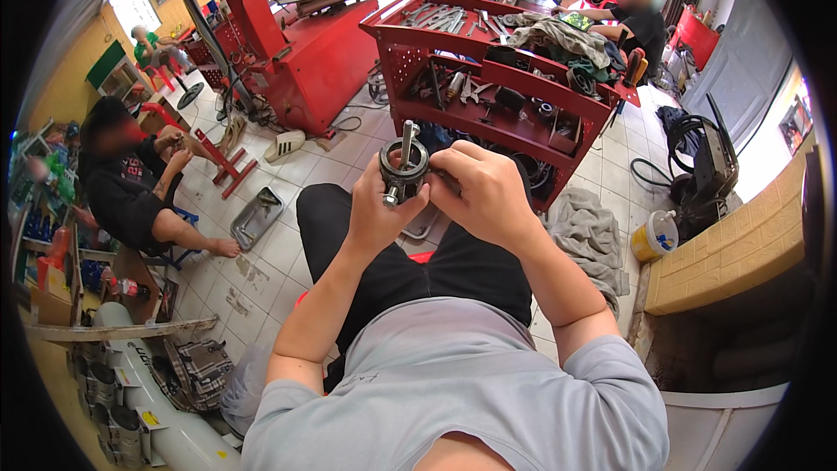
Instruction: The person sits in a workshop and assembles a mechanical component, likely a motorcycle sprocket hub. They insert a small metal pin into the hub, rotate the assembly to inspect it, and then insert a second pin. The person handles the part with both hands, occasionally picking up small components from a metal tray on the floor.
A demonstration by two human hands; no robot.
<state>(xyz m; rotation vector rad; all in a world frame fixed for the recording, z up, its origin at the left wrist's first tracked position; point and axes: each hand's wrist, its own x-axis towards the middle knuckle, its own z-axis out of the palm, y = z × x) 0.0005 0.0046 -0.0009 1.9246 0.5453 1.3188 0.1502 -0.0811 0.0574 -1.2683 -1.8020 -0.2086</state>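
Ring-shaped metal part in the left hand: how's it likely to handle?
The ring-shaped metal part looks rigid and, being thick metal, probably heavy for its size. Its smooth, shiny rod may be slippery. Set on its curved side, it might roll, though the protruding bolt-like end could check that.

Glossy metal ring-shaped part (405, 186), centre
Painted metal tool cart (401, 83), upper centre; matt, rumpled cloth (586, 231), right of centre; smooth floor tiles (301, 176).

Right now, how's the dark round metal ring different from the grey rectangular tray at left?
The dark round metal ring is held in the left hand; the grey rectangular tray lies on the floor. The ring is circular and smaller; the tray is four-sided and bigger.
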